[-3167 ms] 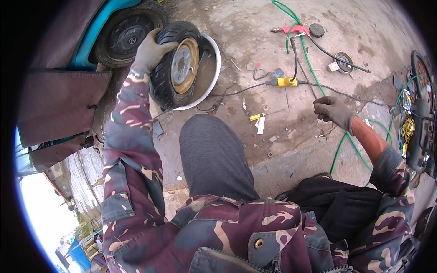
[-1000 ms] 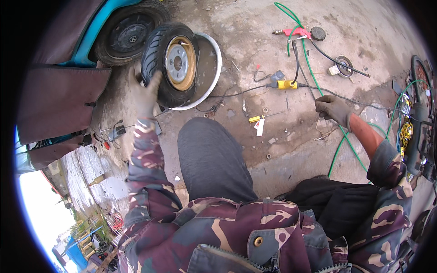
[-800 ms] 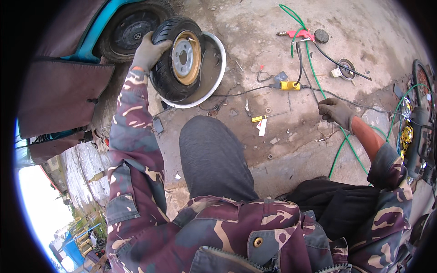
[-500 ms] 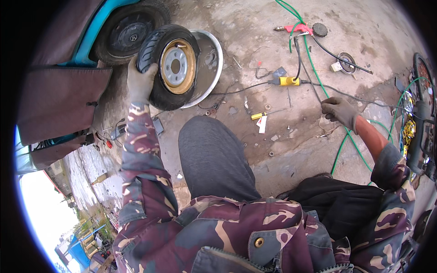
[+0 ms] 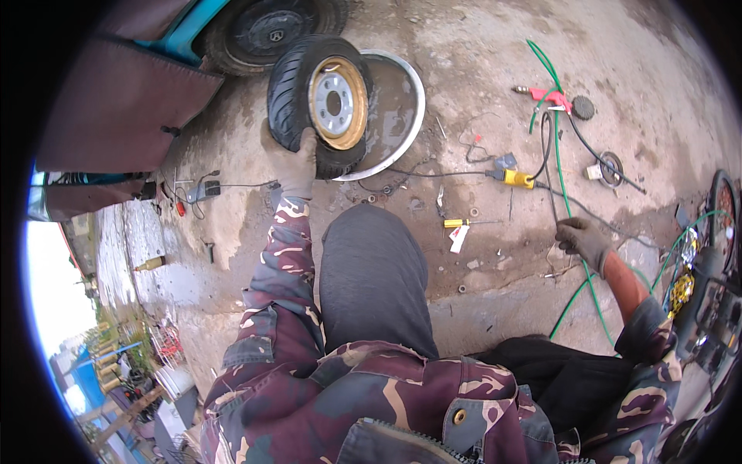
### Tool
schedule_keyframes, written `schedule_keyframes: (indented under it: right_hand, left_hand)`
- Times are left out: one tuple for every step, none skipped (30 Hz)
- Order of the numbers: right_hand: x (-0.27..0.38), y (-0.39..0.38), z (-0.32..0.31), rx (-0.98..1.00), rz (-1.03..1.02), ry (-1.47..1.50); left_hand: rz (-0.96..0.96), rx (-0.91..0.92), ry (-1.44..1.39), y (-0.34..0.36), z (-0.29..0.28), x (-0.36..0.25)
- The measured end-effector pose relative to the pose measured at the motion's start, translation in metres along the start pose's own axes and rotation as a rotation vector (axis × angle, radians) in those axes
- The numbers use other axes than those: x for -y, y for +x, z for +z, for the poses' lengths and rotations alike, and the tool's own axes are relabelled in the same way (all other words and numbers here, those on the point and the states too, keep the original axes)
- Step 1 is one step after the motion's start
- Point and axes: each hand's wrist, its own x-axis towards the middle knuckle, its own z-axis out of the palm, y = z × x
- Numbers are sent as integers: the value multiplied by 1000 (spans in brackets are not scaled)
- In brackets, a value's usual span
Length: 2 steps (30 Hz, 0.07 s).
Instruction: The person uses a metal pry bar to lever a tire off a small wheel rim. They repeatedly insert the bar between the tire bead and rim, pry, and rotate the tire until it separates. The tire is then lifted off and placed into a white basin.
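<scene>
My left hand [image 5: 294, 161], in a pale glove, is closed on the near left side of a small black tire [image 5: 289, 97]. The tire is mounted on a gold-rimmed wheel with a grey hub [image 5: 334, 105] and stands tilted against a round white-rimmed basin [image 5: 421, 104] holding murky water. Out to the right, my right hand [image 5: 583, 241], in a darker glove, is closed around a thin black cord [image 5: 552, 189]. That cord rises from the hand and loops over near a yellow socket block [image 5: 519, 179]. What lies inside the fingers is hidden.
A red inflator gun [image 5: 550, 97] with a dial and a green hose [image 5: 559, 155] lies beyond my right hand. A yellow screwdriver [image 5: 457, 223] and several nuts lie on the ground. A larger wheel [image 5: 274, 37] stands at the far left; a bicycle-like wheel [image 5: 725, 216] is at the right.
The view has shifted, so the ground and objects sit farther right and mostly lower. Both hands keep their grips on the tire and the cord.
</scene>
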Motion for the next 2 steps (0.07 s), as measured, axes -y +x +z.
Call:
schedule_keyframes:
  right_hand:
    - [-1, 3, -2, 2, 69, 25]
    - [-4, 4, -5, 3, 44, -39]
  left_hand:
    - [24, 7, 19, -3, 0, 0]
    - [95, 16, 108, -3, 0, 1]
